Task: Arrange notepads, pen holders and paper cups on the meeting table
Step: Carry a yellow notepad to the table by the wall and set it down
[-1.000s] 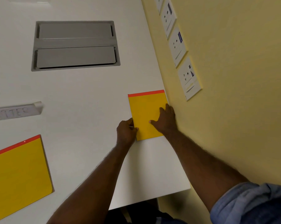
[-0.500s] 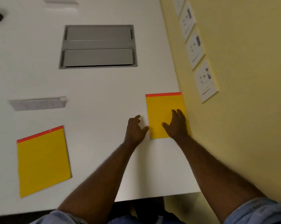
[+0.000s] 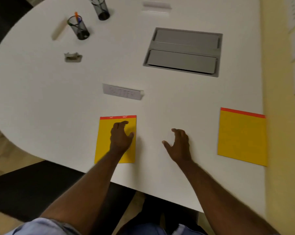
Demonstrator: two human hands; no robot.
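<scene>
Notepad point(image 3: 116, 139) at lower centre lies under the left hand point(image 3: 120, 139), fingers loosely spread, probably touching to square it. Right hand point(image 3: 179, 145) hovers beside, relaxed and empty. Second notepad point(image 3: 241, 137) sits lower right.

Smooth, matt white meeting table point(image 3: 160, 102) is carrying two matt yellow paper notepads point(image 3: 241, 138), two black wire-mesh metal pen holders point(image 3: 78, 28), and a brushed grey, seemingly metal, cable hatch point(image 3: 184, 51).
</scene>
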